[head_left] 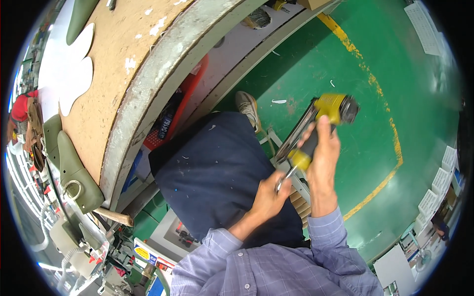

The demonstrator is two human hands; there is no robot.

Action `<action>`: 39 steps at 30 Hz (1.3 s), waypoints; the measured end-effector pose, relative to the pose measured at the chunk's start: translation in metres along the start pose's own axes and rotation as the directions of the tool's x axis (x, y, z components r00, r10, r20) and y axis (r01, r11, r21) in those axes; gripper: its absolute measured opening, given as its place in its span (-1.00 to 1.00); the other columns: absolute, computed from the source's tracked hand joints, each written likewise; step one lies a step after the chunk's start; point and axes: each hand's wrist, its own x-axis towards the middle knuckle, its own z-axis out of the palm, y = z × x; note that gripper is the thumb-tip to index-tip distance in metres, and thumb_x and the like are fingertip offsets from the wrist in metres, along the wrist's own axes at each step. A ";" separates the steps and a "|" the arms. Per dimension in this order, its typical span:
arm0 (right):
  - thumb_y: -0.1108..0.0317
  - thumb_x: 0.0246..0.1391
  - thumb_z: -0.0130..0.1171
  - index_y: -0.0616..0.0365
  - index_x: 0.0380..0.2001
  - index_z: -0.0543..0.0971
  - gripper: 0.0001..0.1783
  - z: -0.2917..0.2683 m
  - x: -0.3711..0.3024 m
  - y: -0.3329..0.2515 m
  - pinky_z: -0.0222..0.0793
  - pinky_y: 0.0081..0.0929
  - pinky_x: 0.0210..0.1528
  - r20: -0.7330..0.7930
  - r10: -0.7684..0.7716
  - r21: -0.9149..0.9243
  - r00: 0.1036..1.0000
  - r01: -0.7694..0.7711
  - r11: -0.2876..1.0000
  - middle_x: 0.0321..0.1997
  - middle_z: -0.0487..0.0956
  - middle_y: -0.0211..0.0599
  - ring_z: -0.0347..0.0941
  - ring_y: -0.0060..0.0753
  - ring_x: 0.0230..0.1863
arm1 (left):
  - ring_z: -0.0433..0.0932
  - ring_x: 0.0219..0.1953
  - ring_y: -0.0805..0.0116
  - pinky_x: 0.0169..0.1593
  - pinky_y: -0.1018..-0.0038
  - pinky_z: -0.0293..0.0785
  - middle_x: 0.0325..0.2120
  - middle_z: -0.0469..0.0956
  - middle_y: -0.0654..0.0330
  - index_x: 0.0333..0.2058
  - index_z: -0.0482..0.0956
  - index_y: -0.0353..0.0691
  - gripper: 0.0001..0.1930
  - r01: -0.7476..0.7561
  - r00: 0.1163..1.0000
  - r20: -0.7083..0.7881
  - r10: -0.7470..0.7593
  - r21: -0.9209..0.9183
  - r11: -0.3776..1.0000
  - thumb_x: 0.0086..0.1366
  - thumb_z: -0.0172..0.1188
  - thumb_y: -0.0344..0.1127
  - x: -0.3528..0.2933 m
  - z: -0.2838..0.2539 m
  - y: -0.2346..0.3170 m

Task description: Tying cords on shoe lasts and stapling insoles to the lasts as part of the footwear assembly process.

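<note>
A yellow and black nail gun [329, 106] is held above my lap, its head up and its long magazine slanting down to the left. My right hand [323, 153] is wrapped round its dark grip. My left hand [269, 197] is closed on a silvery metal air fitting [285, 181] at the yellow lower end of the gun's handle. The gun is slightly blurred. My fingers partly cover the fitting, so I cannot tell whether it is joined to the gun.
On the left is a curved workbench [133, 74] with green shoe lasts [74, 167], white sole-shaped pieces [79, 81] and a wooden handle [116, 217] at its edge. A red basket [190, 91] sits on the shelf below. A yellow line [380, 190] crosses the green floor.
</note>
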 end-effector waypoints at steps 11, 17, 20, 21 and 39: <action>0.36 0.03 0.09 0.36 0.24 0.20 -0.31 0.093 0.119 0.051 0.24 -0.31 0.22 0.653 -0.140 -0.692 0.744 0.662 0.288 0.24 0.32 0.13 0.32 -0.03 0.22 | 0.07 -0.68 0.57 -0.55 0.57 0.07 -0.71 0.15 0.37 -0.18 0.43 -0.33 -0.41 0.037 0.993 -0.058 -0.106 -0.687 0.726 0.41 -0.25 0.18 0.016 -0.043 -0.004; 0.29 0.06 0.14 0.24 -0.07 0.51 -0.62 0.180 0.219 0.097 0.41 -0.21 -0.06 0.948 -0.132 -0.309 0.288 0.934 -0.178 -0.19 0.57 0.02 0.50 -0.04 -0.07 | 0.22 -0.57 0.44 -0.42 0.46 0.17 -0.61 0.26 0.33 -0.22 0.41 -0.21 -0.36 0.162 0.965 -0.031 -0.260 -0.710 0.685 0.34 -0.30 0.32 0.009 -0.050 -0.019; 0.29 0.06 0.14 0.24 -0.08 0.51 -0.63 0.117 0.250 0.052 0.41 -0.23 -0.07 0.944 -0.214 -0.282 0.249 0.949 -0.139 -0.20 0.57 0.00 0.51 -0.07 -0.09 | 0.18 -0.54 0.49 -0.40 0.52 0.15 -0.59 0.24 0.28 -0.08 0.32 -0.28 -0.35 0.043 0.989 -0.071 -0.132 -0.709 0.703 0.37 -0.30 0.28 0.010 -0.053 0.000; 0.29 0.06 0.14 0.25 -0.09 0.51 -0.64 0.104 0.274 0.027 0.42 -0.24 -0.08 0.938 -0.241 -0.286 0.249 0.949 -0.133 -0.20 0.57 -0.01 0.51 -0.08 -0.10 | 0.21 -0.53 0.44 -0.37 0.48 0.17 -0.56 0.26 0.24 -0.10 0.33 -0.27 -0.37 0.051 0.990 -0.053 -0.128 -0.717 0.695 0.35 -0.25 0.28 0.011 -0.051 0.001; 0.30 0.07 0.15 0.26 -0.14 0.51 -0.69 0.130 0.284 -0.038 0.42 -0.36 -0.19 0.718 -0.620 -0.334 0.316 0.938 0.090 -0.27 0.59 -0.13 0.53 -0.28 -0.22 | 0.09 -0.64 0.52 -0.49 0.51 0.14 -0.69 0.19 0.33 0.32 0.01 0.00 -0.34 -0.100 0.994 -0.100 0.035 -0.766 0.635 0.36 -0.09 0.13 0.026 -0.063 0.012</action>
